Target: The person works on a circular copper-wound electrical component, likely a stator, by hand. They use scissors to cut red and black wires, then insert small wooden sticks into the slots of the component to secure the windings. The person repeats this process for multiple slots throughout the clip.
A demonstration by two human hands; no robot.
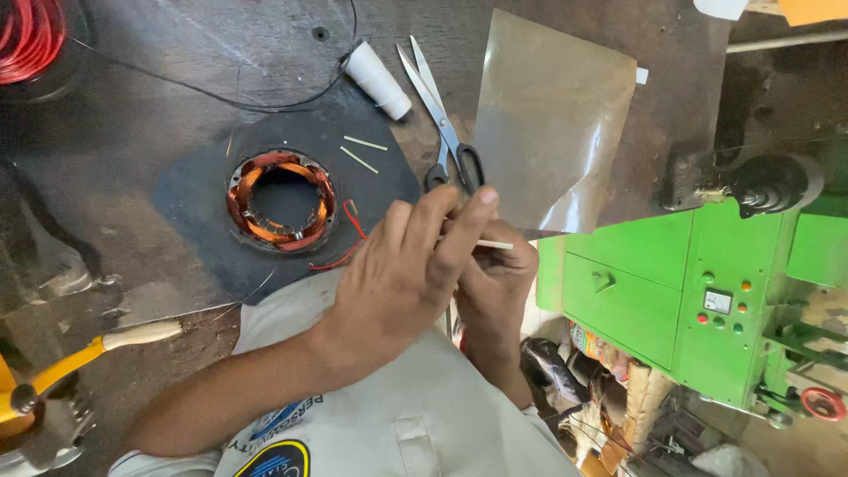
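My left hand [397,278] reaches in from the lower left, back upward, its fingertips pinching a thin pale stick [496,245]. My right hand [496,287] sits just under and behind it, curled around the same stick from below. A dark pointed tip [541,234] juts out to the right of the hands; I cannot tell what it belongs to. Left of the hands a round motor stator with copper windings [281,201] lies on a dark mat [190,190], red wire leads trailing from it towards my left hand.
Black-handled scissors [446,132], a white thread spool [378,79] and two loose pale sticks [362,152] lie beyond the hands. A translucent sheet [548,115] is at the right. A green machine [698,283], a red wire coil [31,35] and a yellow-handled tool [88,349] border the bench.
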